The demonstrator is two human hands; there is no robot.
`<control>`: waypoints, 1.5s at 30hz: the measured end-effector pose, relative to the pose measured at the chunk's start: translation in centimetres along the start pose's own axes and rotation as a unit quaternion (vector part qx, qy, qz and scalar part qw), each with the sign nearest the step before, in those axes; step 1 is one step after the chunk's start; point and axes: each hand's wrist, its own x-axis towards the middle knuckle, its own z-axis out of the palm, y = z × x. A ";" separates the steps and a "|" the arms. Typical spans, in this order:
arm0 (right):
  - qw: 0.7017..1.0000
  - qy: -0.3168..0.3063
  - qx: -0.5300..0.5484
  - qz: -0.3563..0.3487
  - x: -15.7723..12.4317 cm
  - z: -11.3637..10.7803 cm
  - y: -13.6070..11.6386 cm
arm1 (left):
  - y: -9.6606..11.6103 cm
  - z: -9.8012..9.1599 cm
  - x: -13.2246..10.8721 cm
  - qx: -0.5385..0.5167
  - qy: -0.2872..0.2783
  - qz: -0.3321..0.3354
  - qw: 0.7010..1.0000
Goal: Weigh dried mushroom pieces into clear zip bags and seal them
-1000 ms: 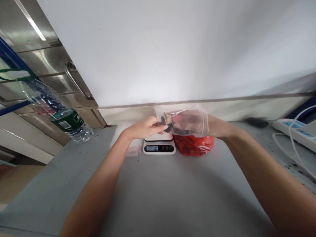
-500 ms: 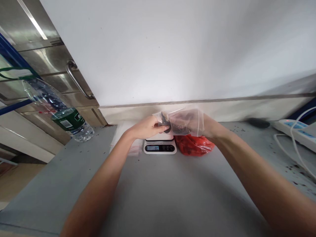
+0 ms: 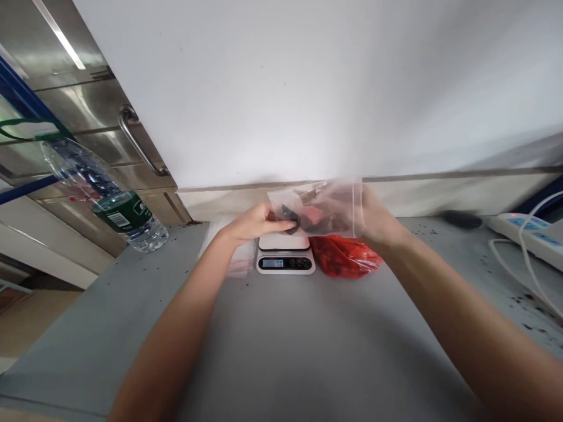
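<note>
My left hand (image 3: 255,224) pinches the closed-off left end of a clear zip bag (image 3: 357,208), thumb across its front. Dark pieces (image 3: 289,218) lie inside the bag by that thumb; their kind is unclear. From the other side my right hand (image 3: 372,217) reaches into the bag's mouth, its fingers smeared by motion behind the plastic. Below the bag stands a white digital scale (image 3: 285,264), its display near zero. A red plastic bag (image 3: 347,258) rests against the scale's right side.
Several flat clear bags (image 3: 240,261) lie left of the scale. A large water bottle (image 3: 127,217) stands at the left edge. On the right are a power strip (image 3: 528,231) with a white cable and a dark rounded object (image 3: 461,219). Dark crumbs dot the grey table (image 3: 272,340).
The zip bag has risen slightly and its left end shifted left with my left hand. My right hand has moved up a little inside it. A reddish patch now shows through the plastic.
</note>
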 end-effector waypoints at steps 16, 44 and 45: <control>0.996 0.030 -0.085 -0.007 0.2 -3.1 0.8 | -0.1 -1.0 -0.4 -0.184 0.040 -0.041 0.981; 0.994 -0.026 -0.098 0.038 0.1 -3.8 1.6 | -0.3 -0.8 0.0 -0.183 0.112 -0.041 0.976; 0.994 -0.025 -0.096 0.040 0.1 -3.8 1.5 | -0.2 -0.8 0.0 -0.198 0.107 -0.036 0.974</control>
